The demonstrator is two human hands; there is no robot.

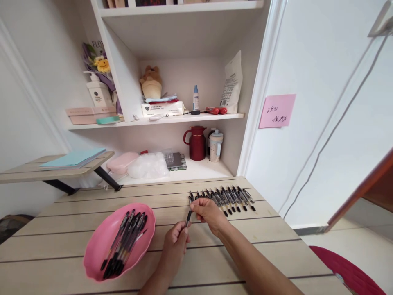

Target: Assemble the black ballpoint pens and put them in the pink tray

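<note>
One black pen (188,217) is held up just right of the pink bowl (98,235)
The left hand (175,242) pinches its low end and the right hand (208,211) pinches its top. The black pen looks light, thin and stiff, maybe a bit slippery, so grip its middle. More pens (124,241) lie in the pink bowl, and a row of pens (229,198) lies further right
</note>
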